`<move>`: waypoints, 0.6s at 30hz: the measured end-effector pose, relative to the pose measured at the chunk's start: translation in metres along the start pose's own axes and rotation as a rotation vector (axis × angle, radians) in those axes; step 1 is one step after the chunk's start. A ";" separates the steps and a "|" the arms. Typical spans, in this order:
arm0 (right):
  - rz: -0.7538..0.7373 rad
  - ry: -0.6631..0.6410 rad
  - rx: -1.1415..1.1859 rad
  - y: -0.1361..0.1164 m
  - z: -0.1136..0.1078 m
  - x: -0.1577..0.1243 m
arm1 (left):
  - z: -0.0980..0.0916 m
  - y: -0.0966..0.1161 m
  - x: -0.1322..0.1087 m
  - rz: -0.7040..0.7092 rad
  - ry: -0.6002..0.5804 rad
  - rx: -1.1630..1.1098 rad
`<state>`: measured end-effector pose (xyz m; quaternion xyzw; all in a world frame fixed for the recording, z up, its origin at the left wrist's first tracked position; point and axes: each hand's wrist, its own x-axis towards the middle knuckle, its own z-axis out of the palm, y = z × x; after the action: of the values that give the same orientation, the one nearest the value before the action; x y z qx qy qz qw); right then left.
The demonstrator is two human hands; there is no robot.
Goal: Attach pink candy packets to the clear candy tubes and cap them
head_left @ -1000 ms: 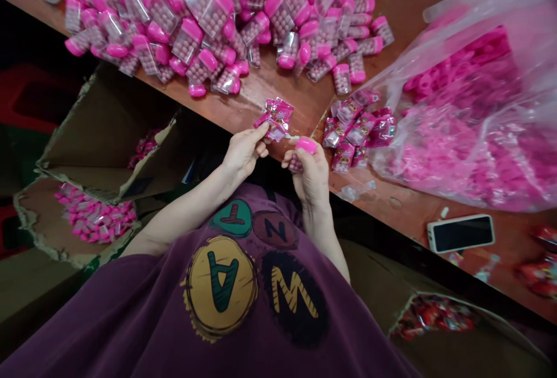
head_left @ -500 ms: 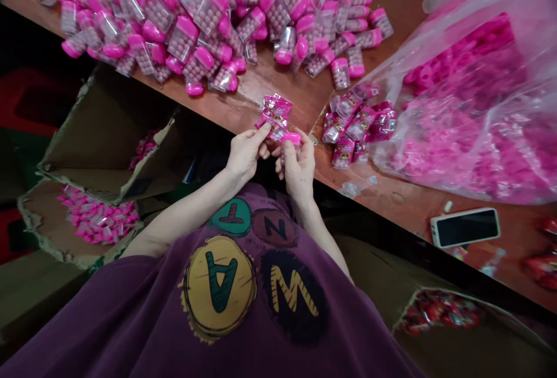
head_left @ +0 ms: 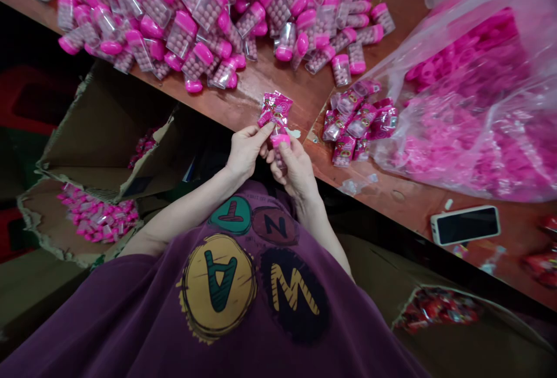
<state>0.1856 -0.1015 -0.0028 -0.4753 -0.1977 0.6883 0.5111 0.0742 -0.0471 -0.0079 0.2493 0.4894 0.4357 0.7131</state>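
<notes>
- We find the left hand [head_left: 247,150] closed in a pinch on glossy, crinkled pink sachets [head_left: 275,106] at the table [head_left: 230,102] edge, apparently steadying them.
- We note the right hand [head_left: 300,173] curled round a clear, bead-filled jar [head_left: 279,159], its smooth pink cap [head_left: 281,139] towards the sachets, presumably for close handling.

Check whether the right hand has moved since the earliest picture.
Yes. Judged against the heap of pink packets, the right hand, holding a pink-capped bottle, has shifted leftward, away from that heap and closer to the left hand.
</notes>
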 end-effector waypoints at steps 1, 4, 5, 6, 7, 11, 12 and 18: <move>-0.047 0.030 -0.042 0.002 0.000 0.000 | 0.000 0.000 0.000 -0.016 -0.021 -0.009; -0.153 0.088 -0.156 0.008 -0.001 0.001 | -0.003 0.001 -0.002 -0.053 -0.093 -0.040; -0.177 0.098 -0.191 0.010 -0.003 0.002 | -0.004 0.002 -0.003 -0.066 -0.126 -0.046; -0.201 0.105 -0.229 0.012 -0.005 0.003 | -0.005 0.003 -0.003 -0.085 -0.165 -0.047; -0.230 0.112 -0.271 0.014 -0.007 0.004 | -0.006 0.004 -0.003 -0.111 -0.204 -0.049; -0.362 0.128 -0.447 0.018 -0.014 0.007 | -0.011 0.010 0.000 -0.250 -0.306 -0.093; -0.378 0.126 -0.477 0.018 -0.015 0.006 | -0.012 0.011 0.000 -0.283 -0.326 -0.103; -0.216 0.009 -0.366 0.006 -0.017 0.000 | -0.014 0.018 -0.003 -0.351 -0.410 -0.048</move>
<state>0.1968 -0.1079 -0.0152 -0.5391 -0.3669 0.5801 0.4881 0.0543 -0.0412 0.0022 0.2268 0.3602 0.2575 0.8675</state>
